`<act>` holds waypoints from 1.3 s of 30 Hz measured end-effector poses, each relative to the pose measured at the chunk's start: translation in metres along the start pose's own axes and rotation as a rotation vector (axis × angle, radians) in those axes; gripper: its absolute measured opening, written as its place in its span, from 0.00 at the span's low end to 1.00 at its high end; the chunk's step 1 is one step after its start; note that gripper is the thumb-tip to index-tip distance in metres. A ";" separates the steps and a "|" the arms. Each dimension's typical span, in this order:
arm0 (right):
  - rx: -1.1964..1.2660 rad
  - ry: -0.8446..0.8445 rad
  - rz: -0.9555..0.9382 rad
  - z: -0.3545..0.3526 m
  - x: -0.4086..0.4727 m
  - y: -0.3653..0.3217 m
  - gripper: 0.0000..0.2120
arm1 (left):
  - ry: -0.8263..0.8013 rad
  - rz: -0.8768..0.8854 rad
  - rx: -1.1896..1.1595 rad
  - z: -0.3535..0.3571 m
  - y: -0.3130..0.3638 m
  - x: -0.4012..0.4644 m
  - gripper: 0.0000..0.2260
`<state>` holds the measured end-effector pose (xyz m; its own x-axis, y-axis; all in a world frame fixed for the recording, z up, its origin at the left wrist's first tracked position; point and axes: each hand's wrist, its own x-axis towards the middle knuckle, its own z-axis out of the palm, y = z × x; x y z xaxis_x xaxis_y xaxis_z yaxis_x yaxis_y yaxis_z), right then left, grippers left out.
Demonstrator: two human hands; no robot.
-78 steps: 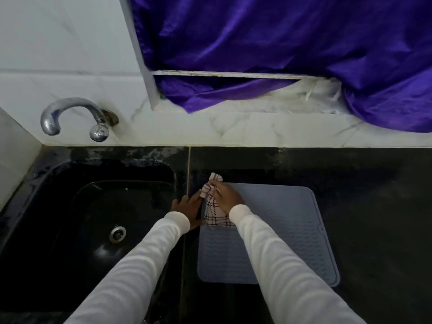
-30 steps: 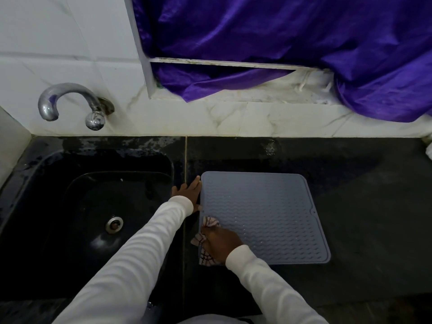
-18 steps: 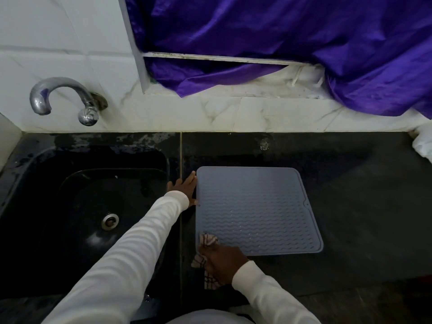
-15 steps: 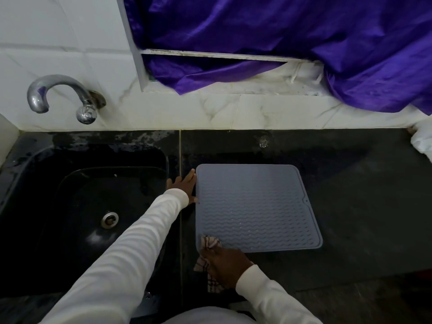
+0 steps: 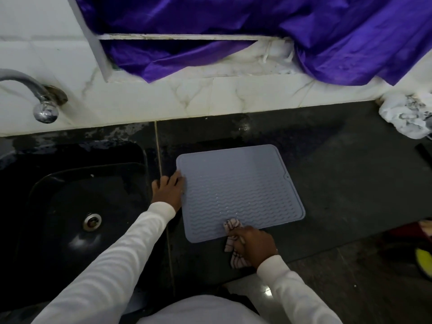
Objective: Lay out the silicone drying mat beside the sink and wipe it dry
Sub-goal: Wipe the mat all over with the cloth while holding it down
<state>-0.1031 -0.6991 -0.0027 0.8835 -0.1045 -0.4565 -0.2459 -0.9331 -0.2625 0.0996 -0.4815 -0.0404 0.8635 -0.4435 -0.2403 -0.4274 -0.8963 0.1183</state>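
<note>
A grey silicone drying mat [image 5: 238, 188] with a wavy ribbed surface lies flat on the dark counter [image 5: 339, 174], just right of the black sink [image 5: 77, 206]. My left hand [image 5: 167, 191] rests flat, fingers spread, on the mat's left edge. My right hand [image 5: 253, 245] is closed around a bunched checked cloth [image 5: 231, 230], which presses on the mat's near edge, about mid-width. Part of the cloth hangs off the mat below my fist.
A chrome tap [image 5: 35, 97] sticks out of the white tiled wall above the sink. A purple curtain [image 5: 257, 31] hangs over the sill behind. A crumpled white bag [image 5: 406, 115] sits at the counter's far right. The counter's front edge runs just below the mat.
My right hand with the cloth has swept from the mat's far left corner down its left side, then rightward along the near edge. My left hand has stayed on the left edge.
</note>
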 end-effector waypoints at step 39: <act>0.296 0.274 0.518 -0.060 0.013 0.196 0.09 | 0.025 -0.236 -0.082 0.012 0.027 -0.011 0.26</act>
<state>-0.1164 -0.9035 -0.0091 0.6809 -0.6354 -0.3643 -0.7319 -0.6083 -0.3070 0.0755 -0.5005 -0.0465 0.9435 -0.2211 -0.2468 -0.1912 -0.9716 0.1393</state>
